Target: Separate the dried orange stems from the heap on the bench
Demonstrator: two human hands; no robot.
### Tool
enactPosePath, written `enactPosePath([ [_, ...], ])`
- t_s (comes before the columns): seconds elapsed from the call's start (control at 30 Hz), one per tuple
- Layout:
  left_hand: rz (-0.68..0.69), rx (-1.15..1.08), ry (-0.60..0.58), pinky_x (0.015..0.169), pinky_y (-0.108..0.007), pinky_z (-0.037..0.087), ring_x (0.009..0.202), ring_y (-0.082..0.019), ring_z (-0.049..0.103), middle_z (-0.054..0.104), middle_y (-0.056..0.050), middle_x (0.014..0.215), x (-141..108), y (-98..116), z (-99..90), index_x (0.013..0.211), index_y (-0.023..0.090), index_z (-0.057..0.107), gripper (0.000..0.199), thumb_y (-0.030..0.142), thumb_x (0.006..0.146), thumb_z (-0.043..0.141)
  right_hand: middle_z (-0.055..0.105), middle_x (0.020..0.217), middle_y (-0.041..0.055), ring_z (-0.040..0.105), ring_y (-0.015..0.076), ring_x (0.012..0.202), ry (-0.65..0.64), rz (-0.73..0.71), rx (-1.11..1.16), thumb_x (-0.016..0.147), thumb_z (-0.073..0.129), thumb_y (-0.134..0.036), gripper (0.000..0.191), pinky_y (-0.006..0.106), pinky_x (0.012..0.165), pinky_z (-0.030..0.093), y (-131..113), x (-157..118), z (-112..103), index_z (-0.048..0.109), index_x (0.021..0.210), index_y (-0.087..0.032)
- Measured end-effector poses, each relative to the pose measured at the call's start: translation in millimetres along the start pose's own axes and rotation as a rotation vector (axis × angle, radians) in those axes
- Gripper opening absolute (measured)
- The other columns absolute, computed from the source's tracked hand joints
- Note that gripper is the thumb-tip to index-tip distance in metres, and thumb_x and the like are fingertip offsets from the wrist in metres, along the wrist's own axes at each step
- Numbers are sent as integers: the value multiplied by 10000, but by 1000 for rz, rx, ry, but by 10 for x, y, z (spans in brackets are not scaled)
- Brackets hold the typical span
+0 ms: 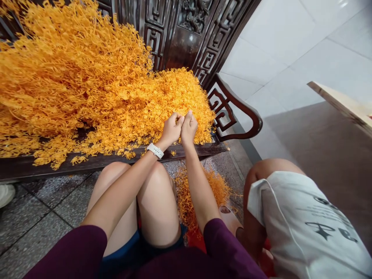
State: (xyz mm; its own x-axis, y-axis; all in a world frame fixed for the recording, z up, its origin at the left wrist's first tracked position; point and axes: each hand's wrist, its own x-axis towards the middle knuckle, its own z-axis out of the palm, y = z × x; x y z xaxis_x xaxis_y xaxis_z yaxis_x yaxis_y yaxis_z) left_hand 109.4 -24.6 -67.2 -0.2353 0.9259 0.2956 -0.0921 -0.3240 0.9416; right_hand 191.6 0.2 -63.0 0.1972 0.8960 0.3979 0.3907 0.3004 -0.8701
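My left hand (pixel 172 130), with a white watch (pixel 155 150) on its wrist, is closed, thumb and fingers pinched together. Beside it, almost touching, my right hand (pixel 189 129) is also closed with its fingers pressed together. Whatever the two hands hold between their fingertips is hidden or too small to name. Both are over the front edge of a large heap of yellow-orange plastic flower-like pieces (pixel 116 93) with thin stems. The heap lies along a dark carved wooden bench (pixel 99 163). A few loose pieces lie on the bench edge just below my hands.
The bench's curved armrest (pixel 252 120) stands right of the heap. More orange stringy pieces (pixel 215 188) lie low by my right forearm. Another person in light grey shorts (pixel 305 221) sits close on my right. A wooden board's edge (pixel 340 102) juts in at far right.
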Motion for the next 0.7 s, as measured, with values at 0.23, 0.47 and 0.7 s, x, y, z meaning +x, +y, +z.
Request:
enactPosePath([
  [0.23,-232,-250,36,655,-265,408,657,-126,455,483,6,706,82,82,-61,722,217,468,267,201,962,585,353,592,-40,359,121,541,-115,37,165,997,445,-734,611,285,522,324,-134,-39,122,333,641,-250],
  [0.47,-467,-546,-38,514,-286,264,473,-76,290,423,29,641,82,195,-91,704,212,433,229,90,852,558,338,528,-68,316,93,442,-220,303,371,945,532,-756,604,254,402,257,-205,13,96,311,665,-268],
  [0.7,-403,-706,122,480,-238,334,466,-64,258,496,16,705,330,219,-480,782,215,495,166,118,910,537,181,507,-101,118,86,429,-490,394,553,976,413,-798,618,236,358,174,-486,-143,-293,254,679,-280],
])
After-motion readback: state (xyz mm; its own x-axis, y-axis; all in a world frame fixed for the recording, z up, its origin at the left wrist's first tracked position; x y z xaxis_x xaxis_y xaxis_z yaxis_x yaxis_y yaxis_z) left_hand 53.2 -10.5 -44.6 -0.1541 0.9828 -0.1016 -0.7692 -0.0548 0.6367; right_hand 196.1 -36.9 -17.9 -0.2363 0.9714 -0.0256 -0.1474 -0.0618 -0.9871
